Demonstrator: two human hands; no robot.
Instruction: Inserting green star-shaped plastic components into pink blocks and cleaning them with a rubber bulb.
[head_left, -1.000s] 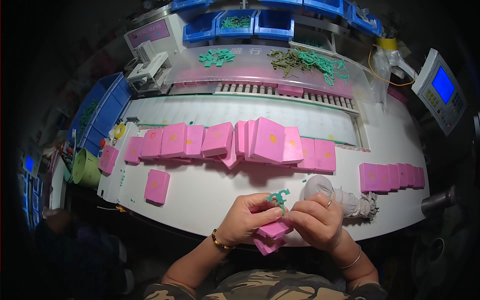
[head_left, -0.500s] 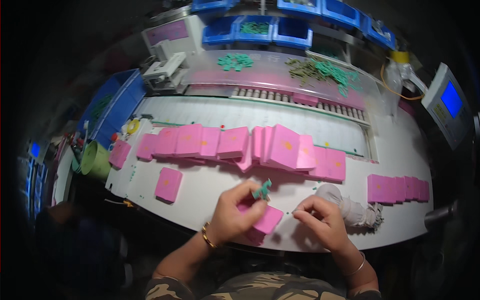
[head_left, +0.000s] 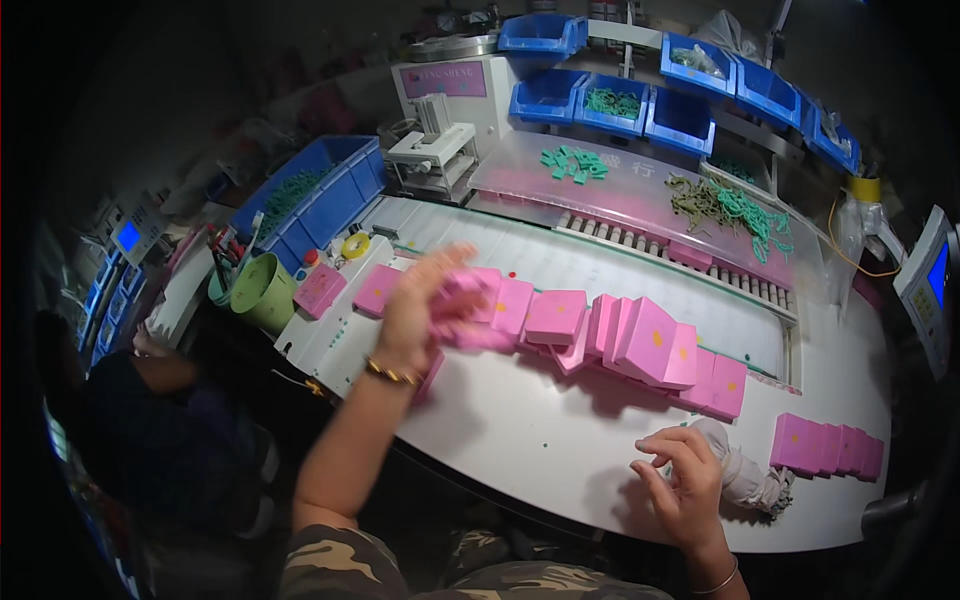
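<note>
My left hand (head_left: pixel 408 315), with a gold bracelet at the wrist, is blurred by motion over the left part of the pink block row. Its fingers close round a pink block (head_left: pixel 468 318), which is smeared too. My left forearm partly hides another pink block (head_left: pixel 430 382) on the table. On the right, my right hand (head_left: pixel 688 478) hovers above the white table, fingers curled and thumb apart, holding nothing I can see. Beside it lies a greyish-white cloth bundle (head_left: pixel 745 480). Pink blocks with yellow marks (head_left: pixel 655 340) lean and overlap along the table's middle.
At right, more pink blocks (head_left: pixel 800 443) stand in a line. Behind the row are a roller conveyor (head_left: pixel 640 238) and a clear cover (head_left: pixel 630 180) bearing green pieces. Blue bins (head_left: pixel 612 105) hang above. A green cup (head_left: pixel 262 292) and a blue crate (head_left: pixel 335 205) are at left.
My left hand has gone from the near table to the row at left, and the pink block in front is gone from there. The green piece no longer shows. The view has turned left.
</note>
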